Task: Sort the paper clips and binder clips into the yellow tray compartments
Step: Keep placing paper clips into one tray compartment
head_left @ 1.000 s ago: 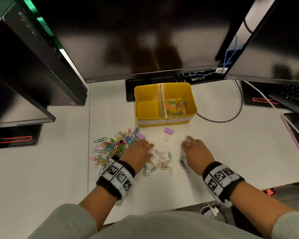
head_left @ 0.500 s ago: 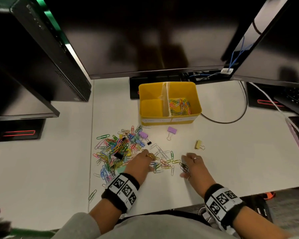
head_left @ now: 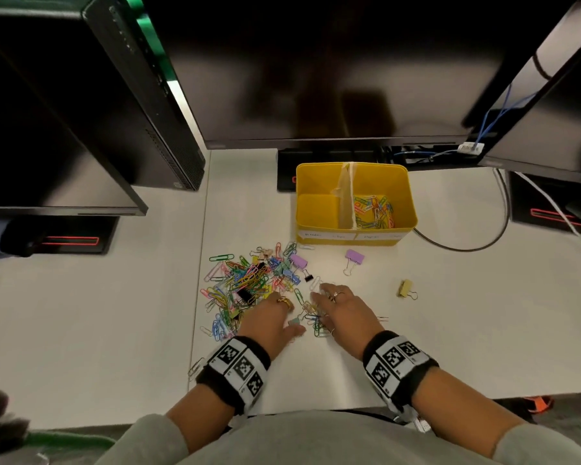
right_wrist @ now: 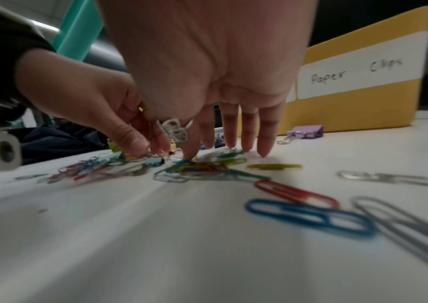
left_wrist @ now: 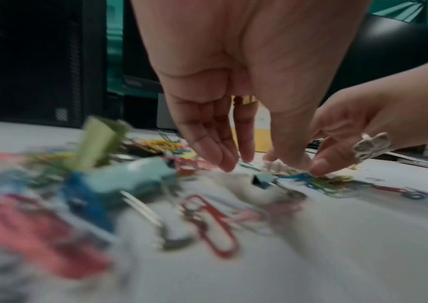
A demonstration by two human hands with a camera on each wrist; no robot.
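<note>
The yellow tray [head_left: 353, 239] stands at the back of the white table; its right compartment holds paper clips [head_left: 374, 211], and its label reads "Paper Clips" [right_wrist: 355, 73]. A mixed pile of clips [head_left: 245, 283] lies in front left. My left hand [head_left: 275, 310] hovers palm down at the pile's right edge, with its fingers [left_wrist: 223, 162] hanging straight and a small teal binder clip [left_wrist: 262, 181] below them. My right hand [head_left: 329, 300] presses straight fingertips [right_wrist: 244, 147] onto a bunch of paper clips [right_wrist: 200, 168] between the hands. Neither hand holds anything.
Two purple binder clips [head_left: 354, 257] [head_left: 298, 260] and a yellow one [head_left: 406, 289] lie before the tray. Dark monitors [head_left: 332, 72] overhang the back and a computer tower [head_left: 141, 105] stands left. A black cable [head_left: 463, 246] curves right of the tray. Loose paper clips [right_wrist: 308, 213] lie near my right wrist.
Both hands have drawn back toward me, which uncovered the yellow binder clip. The right hand has since shifted left, close to the left hand and onto the paper clips.
</note>
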